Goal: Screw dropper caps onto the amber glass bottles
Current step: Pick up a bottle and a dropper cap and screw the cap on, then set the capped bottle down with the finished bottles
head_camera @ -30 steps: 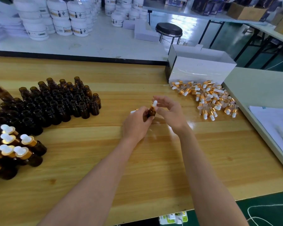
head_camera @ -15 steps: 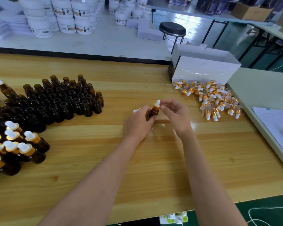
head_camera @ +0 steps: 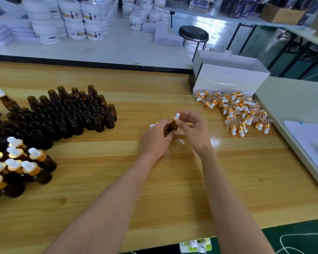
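My left hand (head_camera: 157, 139) grips a small amber glass bottle (head_camera: 173, 126) above the middle of the wooden table (head_camera: 173, 180). A white tip of another dropper cap (head_camera: 152, 125) sticks out behind that hand. My right hand (head_camera: 195, 129) pinches the gold-and-white dropper cap (head_camera: 176, 117) sitting on the bottle's neck. Several open amber bottles (head_camera: 62, 114) stand in a cluster at the left. Capped bottles (head_camera: 17, 162) lie at the near left. A pile of loose dropper caps (head_camera: 239, 112) lies to the right.
A white cardboard box (head_camera: 226, 79) stands behind the cap pile. Papers (head_camera: 312, 143) lie on a pale side table at the right. White jars (head_camera: 72, 21) and a black stool (head_camera: 193, 34) are beyond the far edge.
The hands stay together on the bottle and cap; my right fingers have shifted slightly around the cap. The view moved a little.
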